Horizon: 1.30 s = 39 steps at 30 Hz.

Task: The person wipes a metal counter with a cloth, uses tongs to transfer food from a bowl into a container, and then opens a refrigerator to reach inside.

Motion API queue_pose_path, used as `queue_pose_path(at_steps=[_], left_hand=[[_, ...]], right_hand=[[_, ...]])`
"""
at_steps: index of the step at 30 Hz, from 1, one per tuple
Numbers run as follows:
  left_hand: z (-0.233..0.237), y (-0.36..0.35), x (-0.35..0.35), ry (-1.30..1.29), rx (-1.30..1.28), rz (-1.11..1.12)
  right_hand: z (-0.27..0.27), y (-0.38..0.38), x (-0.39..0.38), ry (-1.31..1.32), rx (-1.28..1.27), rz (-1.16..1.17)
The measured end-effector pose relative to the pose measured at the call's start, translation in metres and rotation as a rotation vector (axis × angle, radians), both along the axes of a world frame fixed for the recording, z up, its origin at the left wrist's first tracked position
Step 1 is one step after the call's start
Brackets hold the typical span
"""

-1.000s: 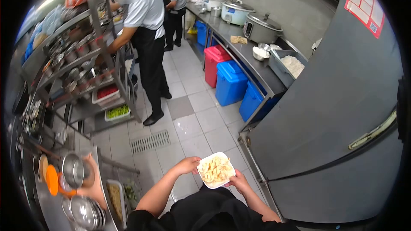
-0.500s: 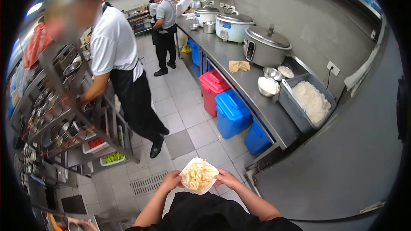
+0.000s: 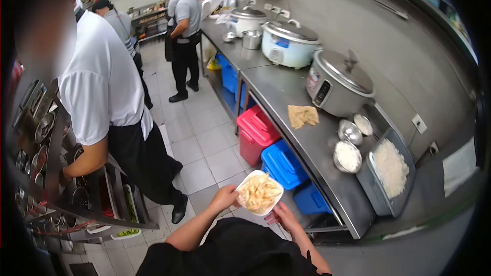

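A white square bowl [image 3: 259, 192] full of pale yellowish food pieces is held in front of my body, above the tiled floor. My left hand [image 3: 225, 198] grips its left rim. At the lower right edge is my right hand [image 3: 284, 217], its fingers partly spread and touching or very near the bowl's underside. The food lies heaped inside the bowl, which is almost level.
A steel counter [image 3: 286, 89] on the right bears rice cookers [image 3: 340, 83], a brown cloth [image 3: 303, 116], bowls and a grey rice tub [image 3: 381, 197]. Red and blue bins [image 3: 285, 163] stand beneath. A person [image 3: 110, 82] works at the left rack; others stand farther back.
The view has moved forward and turned, so the counter and the person at left look nearer. The bowl has shifted right and up, and my right hand's fingers have loosened from its side.
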<state>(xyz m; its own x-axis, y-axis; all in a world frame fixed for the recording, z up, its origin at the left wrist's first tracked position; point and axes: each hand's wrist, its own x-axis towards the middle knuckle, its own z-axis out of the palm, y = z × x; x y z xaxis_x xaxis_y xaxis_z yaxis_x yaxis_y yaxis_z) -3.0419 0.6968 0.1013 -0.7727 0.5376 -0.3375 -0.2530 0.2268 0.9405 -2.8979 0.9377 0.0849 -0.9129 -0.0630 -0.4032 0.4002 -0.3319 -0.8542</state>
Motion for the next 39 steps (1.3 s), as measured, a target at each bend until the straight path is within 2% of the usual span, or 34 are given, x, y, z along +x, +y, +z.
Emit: queue_pose_path(at_steps=[3,5,8,10,13,15,16,19,21,23,25,27,29,31,33,36,38,39], left_hand=[[0.009,0.019,-0.058,0.077,0.014,0.021],[0.030,0.031,-0.095,0.113,0.007,0.029],[0.037,0.038,-0.149,0.043,0.150,0.035],[0.049,0.046,-0.178,-0.188,0.384,0.076],[0.025,0.027,-0.207,-0.117,0.261,0.090],[-0.026,0.005,-0.214,-0.185,0.143,0.268],[-0.058,-0.012,-0.212,-0.157,-0.032,0.305],[-0.123,-0.062,-0.174,-0.114,-0.568,0.405],[-0.185,-0.093,-0.126,0.005,-0.843,0.470],[-0.192,-0.112,-0.077,-0.307,-0.874,0.601],[-0.223,-0.116,-0.014,-0.431,-0.972,0.846],[-0.228,-0.104,0.041,-0.695,-0.920,1.032],[-0.201,-0.075,0.077,-0.885,-0.732,1.077],[-0.208,-0.044,0.105,-0.979,-0.692,1.076],[-0.205,-0.009,0.118,-1.029,-0.515,1.203],[-0.204,0.022,0.122,-1.045,-0.360,1.269],[-0.211,0.027,0.128,-0.972,-0.363,1.217],[-0.221,0.028,0.133,-0.957,-0.370,1.175]], right_hand=[[0.020,-0.013,-0.066,0.054,-0.083,-0.209],[0.028,-0.005,-0.110,0.100,-0.107,-0.263],[0.050,0.006,-0.177,0.130,-0.064,-0.319],[0.047,0.032,-0.226,0.148,-0.117,-0.313],[0.038,0.073,-0.306,0.128,-0.083,-0.330],[0.029,0.100,-0.370,0.187,-0.096,-0.331],[0.016,0.122,-0.404,0.142,-0.080,-0.282],[0.012,0.162,-0.502,0.032,-0.027,-0.325],[0.003,0.186,-0.559,0.021,-0.009,-0.333],[-0.007,0.205,-0.608,0.032,0.031,-0.336],[-0.012,0.220,-0.644,0.055,0.015,-0.334],[-0.018,0.231,-0.671,0.058,0.038,-0.343],[-0.031,0.240,-0.683,0.070,0.030,-0.344],[-0.027,0.225,-0.689,0.081,0.023,-0.352],[-0.014,0.201,-0.670,0.088,0.162,-0.525],[-0.005,0.162,-0.646,0.047,0.288,-0.480],[0.007,0.098,-0.615,0.209,0.336,-0.318],[0.010,0.064,-0.600,0.167,0.232,-0.156]])
